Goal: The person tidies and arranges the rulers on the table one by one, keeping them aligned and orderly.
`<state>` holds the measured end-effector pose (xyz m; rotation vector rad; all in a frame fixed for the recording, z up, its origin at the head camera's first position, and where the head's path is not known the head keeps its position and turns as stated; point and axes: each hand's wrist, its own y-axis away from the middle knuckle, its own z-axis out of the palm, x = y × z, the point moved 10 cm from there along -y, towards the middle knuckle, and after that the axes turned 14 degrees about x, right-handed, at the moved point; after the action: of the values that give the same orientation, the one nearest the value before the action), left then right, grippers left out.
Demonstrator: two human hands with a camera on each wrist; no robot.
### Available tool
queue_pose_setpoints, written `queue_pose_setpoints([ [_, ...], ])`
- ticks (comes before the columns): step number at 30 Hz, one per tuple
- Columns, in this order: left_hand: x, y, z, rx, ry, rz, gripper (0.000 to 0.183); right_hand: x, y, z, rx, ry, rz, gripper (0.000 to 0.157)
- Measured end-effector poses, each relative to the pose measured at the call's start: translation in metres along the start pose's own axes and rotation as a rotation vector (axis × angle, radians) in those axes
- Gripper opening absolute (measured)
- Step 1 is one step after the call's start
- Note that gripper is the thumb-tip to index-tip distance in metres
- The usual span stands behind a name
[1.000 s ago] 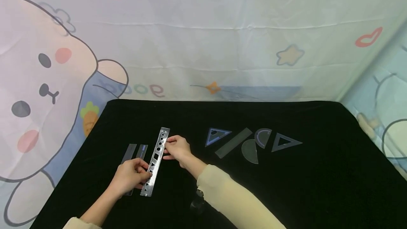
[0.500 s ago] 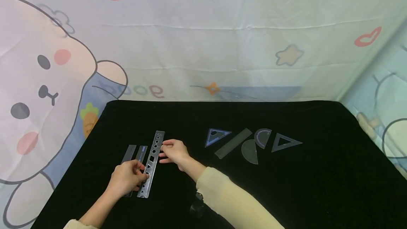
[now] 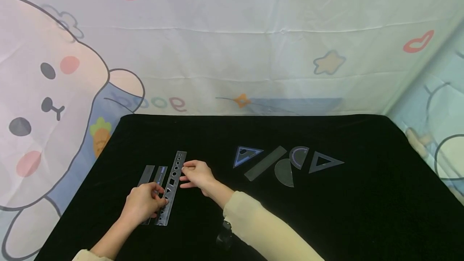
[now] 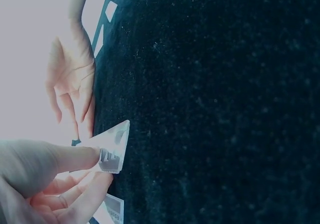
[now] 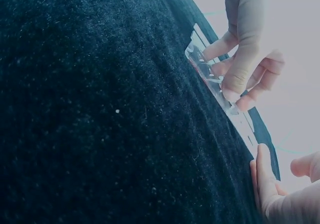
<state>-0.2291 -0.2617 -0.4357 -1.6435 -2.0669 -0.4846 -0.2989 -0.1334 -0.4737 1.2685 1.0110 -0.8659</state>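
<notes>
A clear stencil ruler (image 3: 172,180) with cut-out holes and shapes lies slanted on the left of the black cloth, its far end pointing away. My left hand (image 3: 143,202) pinches it near its lower part; in the left wrist view the thumb (image 4: 80,157) lies over the ruler (image 4: 116,144). Fairly straight fingers of my right hand (image 3: 198,176) touch its right edge farther up; in the right wrist view that hand's thumb (image 5: 305,166) stands apart from it. Left of this ruler lie a ruler with blue marks (image 3: 161,175) and a plain clear ruler (image 3: 146,174), both partly hidden by my left hand.
On the cloth (image 3: 326,220) to the right lie a blue-edged set square (image 3: 237,157), a slanted clear ruler (image 3: 266,163), two protractors (image 3: 284,173), one partly overlapping or touching the other, and a clear set square (image 3: 314,168). A printed curtain (image 3: 232,51) hangs behind.
Both hands have shifted slightly left with the stencil ruler, bringing it closer beside the blue-marked ruler. It looks lower, flatter to the cloth. The things on the right have stayed put.
</notes>
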Motion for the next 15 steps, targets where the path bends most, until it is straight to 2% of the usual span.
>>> queue_pose_setpoints([
  [15,0.0013,-0.0003,0.0025,-0.005,-0.005,0.01,0.023,0.0019,0.0006,0.0017,-0.021,0.012,0.015,0.03],
])
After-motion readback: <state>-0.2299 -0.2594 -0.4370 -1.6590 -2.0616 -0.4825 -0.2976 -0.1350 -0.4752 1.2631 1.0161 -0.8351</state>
